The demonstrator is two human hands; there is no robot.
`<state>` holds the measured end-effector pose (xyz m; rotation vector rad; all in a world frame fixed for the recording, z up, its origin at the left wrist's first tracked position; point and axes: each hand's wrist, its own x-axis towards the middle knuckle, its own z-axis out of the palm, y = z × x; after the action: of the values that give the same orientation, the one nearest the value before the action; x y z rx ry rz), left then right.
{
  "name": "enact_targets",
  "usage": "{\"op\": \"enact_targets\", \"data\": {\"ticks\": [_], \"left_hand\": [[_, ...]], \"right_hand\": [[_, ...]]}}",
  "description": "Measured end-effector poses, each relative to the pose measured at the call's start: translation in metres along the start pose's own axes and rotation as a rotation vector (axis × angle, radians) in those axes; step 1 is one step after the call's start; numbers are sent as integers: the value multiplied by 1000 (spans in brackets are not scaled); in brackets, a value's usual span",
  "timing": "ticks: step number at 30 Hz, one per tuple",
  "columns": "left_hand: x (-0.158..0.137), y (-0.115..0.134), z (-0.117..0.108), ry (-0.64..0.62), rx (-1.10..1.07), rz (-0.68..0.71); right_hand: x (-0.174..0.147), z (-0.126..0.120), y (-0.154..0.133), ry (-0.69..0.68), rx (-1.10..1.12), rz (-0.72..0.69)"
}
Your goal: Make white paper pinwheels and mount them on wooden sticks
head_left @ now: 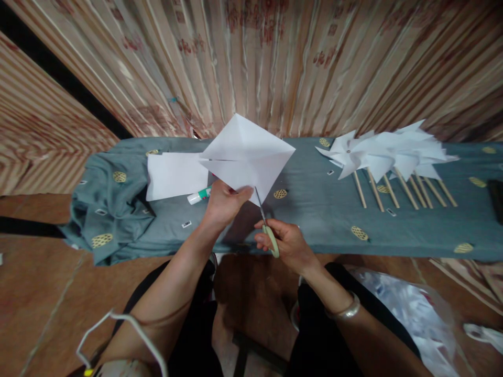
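Observation:
My left hand (226, 201) pinches the lower edge of a square sheet of white paper (251, 152), held up cornerwise over the table. Fold creases run across the sheet, and a slit opens in from its left corner. In my right hand (286, 241) is a pair of scissors (271, 242) with pale green handles. Their blades meet the paper at its bottom corner, close to my left thumb. Beside my left hand lies a glue stick (199, 196) with a white and green body. More white paper (176, 175) rests flat to the left.
Several white paper pinwheels (393, 152) on wooden sticks lie in a row on the right of the cloth-covered table (314, 225). A pleated curtain (267, 68) hangs behind. A clear plastic bag (412, 309) with white pieces sits low at right.

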<state>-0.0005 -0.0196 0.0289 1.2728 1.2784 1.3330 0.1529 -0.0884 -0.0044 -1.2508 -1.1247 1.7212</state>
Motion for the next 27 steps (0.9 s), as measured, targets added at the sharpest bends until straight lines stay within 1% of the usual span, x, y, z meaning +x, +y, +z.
{"op": "enact_targets", "data": {"ticks": [10, 18, 27], "left_hand": [[-3, -2, 1, -37, 31, -67], [-4, -4, 1, -67, 2, -66], [-4, -6, 1, -55, -15, -58]], "right_hand": [[1, -3, 5, 10, -36, -39], [1, -2, 4, 13, -24, -36], [1, -2, 2, 4, -15, -32]]}}
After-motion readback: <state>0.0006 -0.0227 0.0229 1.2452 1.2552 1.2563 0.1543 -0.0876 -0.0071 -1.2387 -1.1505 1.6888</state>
